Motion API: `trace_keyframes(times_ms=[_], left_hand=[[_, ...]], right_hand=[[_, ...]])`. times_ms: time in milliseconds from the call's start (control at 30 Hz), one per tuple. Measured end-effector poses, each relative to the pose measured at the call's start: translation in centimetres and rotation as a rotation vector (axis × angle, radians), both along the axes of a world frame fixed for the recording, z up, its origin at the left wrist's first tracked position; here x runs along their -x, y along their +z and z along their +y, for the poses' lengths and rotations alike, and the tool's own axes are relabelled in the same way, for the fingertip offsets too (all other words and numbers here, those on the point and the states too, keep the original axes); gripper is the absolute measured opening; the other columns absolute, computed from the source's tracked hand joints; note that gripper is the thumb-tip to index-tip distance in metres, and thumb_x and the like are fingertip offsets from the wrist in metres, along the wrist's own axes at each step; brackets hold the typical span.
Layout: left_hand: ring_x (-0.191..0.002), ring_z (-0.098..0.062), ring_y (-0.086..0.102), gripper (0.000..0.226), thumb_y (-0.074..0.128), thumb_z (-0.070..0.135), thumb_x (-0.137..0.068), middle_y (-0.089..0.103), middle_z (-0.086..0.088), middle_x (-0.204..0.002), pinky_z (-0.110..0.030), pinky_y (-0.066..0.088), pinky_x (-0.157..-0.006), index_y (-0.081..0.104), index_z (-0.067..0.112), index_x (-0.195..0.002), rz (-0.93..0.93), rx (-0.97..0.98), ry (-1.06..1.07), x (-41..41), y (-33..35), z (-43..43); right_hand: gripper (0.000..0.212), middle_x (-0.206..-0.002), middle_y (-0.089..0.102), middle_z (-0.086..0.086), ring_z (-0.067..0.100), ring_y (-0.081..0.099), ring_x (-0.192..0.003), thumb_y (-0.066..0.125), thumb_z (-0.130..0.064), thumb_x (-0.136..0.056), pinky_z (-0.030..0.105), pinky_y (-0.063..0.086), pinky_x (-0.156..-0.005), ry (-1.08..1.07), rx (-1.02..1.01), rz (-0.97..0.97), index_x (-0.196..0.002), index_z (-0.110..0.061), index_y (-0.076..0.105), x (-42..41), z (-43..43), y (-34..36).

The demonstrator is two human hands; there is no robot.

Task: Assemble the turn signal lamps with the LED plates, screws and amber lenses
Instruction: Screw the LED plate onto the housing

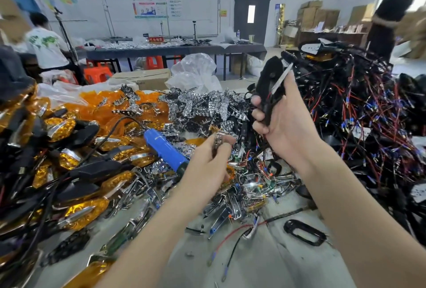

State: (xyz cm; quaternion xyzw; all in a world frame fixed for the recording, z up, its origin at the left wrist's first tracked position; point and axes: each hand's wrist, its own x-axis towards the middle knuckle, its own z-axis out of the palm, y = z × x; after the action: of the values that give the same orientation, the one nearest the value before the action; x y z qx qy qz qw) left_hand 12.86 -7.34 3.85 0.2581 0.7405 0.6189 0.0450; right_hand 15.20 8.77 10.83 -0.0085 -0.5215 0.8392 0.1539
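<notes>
My right hand (280,124) grips a black turn signal lamp housing (270,85) held upright above the table, with a silver strip along its edge and wires trailing below. My left hand (211,163) pinches a small chrome LED plate (218,141) between thumb and fingers, lower and left of the housing. A heap of chrome LED plates (202,105) lies behind the hands. Loose amber lenses (101,108) are piled behind and left of it. Finished lamps with amber lenses (69,161) are stacked at the left.
A blue electric screwdriver (164,147) lies left of my left hand, its cable running back. A tangled mound of black housings with red and blue wires (359,112) fills the right. A black gasket ring (304,232) lies at the front. Two people work in the background.
</notes>
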Motion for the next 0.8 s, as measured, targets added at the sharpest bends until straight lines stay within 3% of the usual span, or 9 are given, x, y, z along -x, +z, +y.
trace_keyframes(times_ms=[100, 200, 267, 367, 433, 533, 600, 700, 800], left_hand=[[-0.06, -0.013, 0.056, 0.016, 0.041, 0.039, -0.104, 0.052, 0.023, -0.056, -0.017, 0.04, -0.045, 0.057, 0.043, -0.104, 0.109, 0.024, -0.022, -0.5, 2.0, 1.6], [-0.06, -0.013, 0.056, 0.018, 0.04, 0.032, -0.107, 0.059, 0.019, -0.075, -0.028, 0.046, -0.05, 0.055, 0.041, -0.111, 0.17, 0.037, -0.057, -0.9, 4.0, 4.2], [-0.056, -0.013, 0.055, 0.022, 0.041, 0.029, -0.108, 0.058, 0.009, -0.072, -0.024, 0.051, -0.05, 0.055, 0.043, -0.099, 0.106, -0.004, -0.161, -1.6, 4.7, 6.0], [-0.056, -0.024, 0.056, 0.031, 0.043, 0.032, -0.107, 0.049, -0.004, -0.055, -0.013, 0.046, -0.051, 0.051, 0.028, -0.078, -0.039, -0.134, -0.283, -2.8, 5.2, 8.0], [-0.055, -0.027, 0.051, 0.031, 0.044, 0.028, -0.107, 0.049, 0.001, -0.053, -0.015, 0.049, -0.051, 0.052, 0.021, -0.078, -0.107, -0.29, -0.268, -3.1, 5.9, 8.7], [-0.044, -0.008, 0.045, 0.022, 0.046, 0.023, -0.107, 0.056, 0.01, -0.064, -0.026, 0.051, -0.052, 0.064, 0.019, -0.094, -0.108, -0.48, -0.232, -2.7, 8.7, 9.2], [-0.045, -0.002, 0.046, 0.02, 0.046, 0.026, -0.107, 0.054, 0.007, -0.072, -0.029, 0.052, -0.056, 0.066, 0.023, -0.102, 0.063, -0.383, -0.15, -2.1, 10.9, 8.7], [-0.05, 0.001, 0.045, 0.022, 0.047, 0.039, -0.105, 0.053, 0.017, -0.064, -0.014, 0.04, -0.054, 0.06, 0.033, -0.087, 0.518, -0.117, 0.031, -0.8, 12.8, 6.0], [-0.06, -0.001, 0.054, 0.023, 0.043, 0.048, -0.103, 0.061, 0.018, -0.071, -0.019, 0.038, -0.056, 0.062, 0.036, -0.11, 0.913, 0.288, 0.291, -0.1, 11.5, 1.6]], right_hand=[[0.052, -0.076, 0.05, -0.006, 0.007, 0.037, -0.057, 0.034, -0.066, -0.103, 0.022, 0.025, -0.047, -0.043, -0.031, 0.041, -0.112, -0.019, 0.055, 0.1, 0.3, 2.4], [0.048, -0.071, 0.05, -0.007, 0.007, 0.034, -0.053, 0.034, -0.062, -0.105, 0.021, 0.021, -0.043, -0.095, -0.071, 0.079, -0.11, -0.019, 0.054, -0.1, 0.6, 4.4], [0.046, -0.067, 0.049, -0.008, 0.007, 0.03, -0.05, 0.033, -0.06, -0.106, 0.021, 0.018, -0.042, -0.108, -0.058, 0.13, -0.109, -0.019, 0.053, -0.4, 0.8, 5.4], [0.046, -0.066, 0.047, -0.009, 0.006, 0.028, -0.05, 0.03, -0.059, -0.107, 0.022, 0.014, -0.043, -0.096, -0.021, 0.208, -0.103, -0.019, 0.053, -1.2, 1.1, 6.9], [0.043, -0.069, 0.046, -0.009, 0.007, 0.028, -0.053, 0.031, -0.057, -0.107, 0.022, 0.016, -0.045, -0.081, 0.024, 0.259, -0.104, -0.019, 0.05, -1.6, 1.2, 7.8], [0.038, -0.072, 0.048, -0.007, 0.008, 0.036, -0.057, 0.035, -0.053, -0.108, 0.021, 0.028, -0.05, -0.089, 0.106, 0.377, -0.106, -0.017, 0.048, -2.2, 2.1, 9.9], [0.038, -0.075, 0.052, -0.003, 0.011, 0.045, -0.062, 0.038, -0.048, -0.108, 0.023, 0.039, -0.057, -0.102, 0.207, 0.43, -0.102, -0.013, 0.052, -2.3, 2.6, 11.2], [0.04, -0.081, 0.065, 0.006, 0.019, 0.064, -0.074, 0.042, -0.041, -0.108, 0.031, 0.058, -0.077, -0.095, 0.388, 0.407, -0.098, -0.006, 0.061, -1.9, 3.0, 11.1], [0.031, -0.097, 0.072, 0.01, 0.025, 0.071, -0.095, 0.044, -0.028, -0.104, 0.039, 0.059, -0.093, -0.029, 0.439, 0.265, -0.107, -0.004, 0.063, -1.1, 2.2, 7.3]])
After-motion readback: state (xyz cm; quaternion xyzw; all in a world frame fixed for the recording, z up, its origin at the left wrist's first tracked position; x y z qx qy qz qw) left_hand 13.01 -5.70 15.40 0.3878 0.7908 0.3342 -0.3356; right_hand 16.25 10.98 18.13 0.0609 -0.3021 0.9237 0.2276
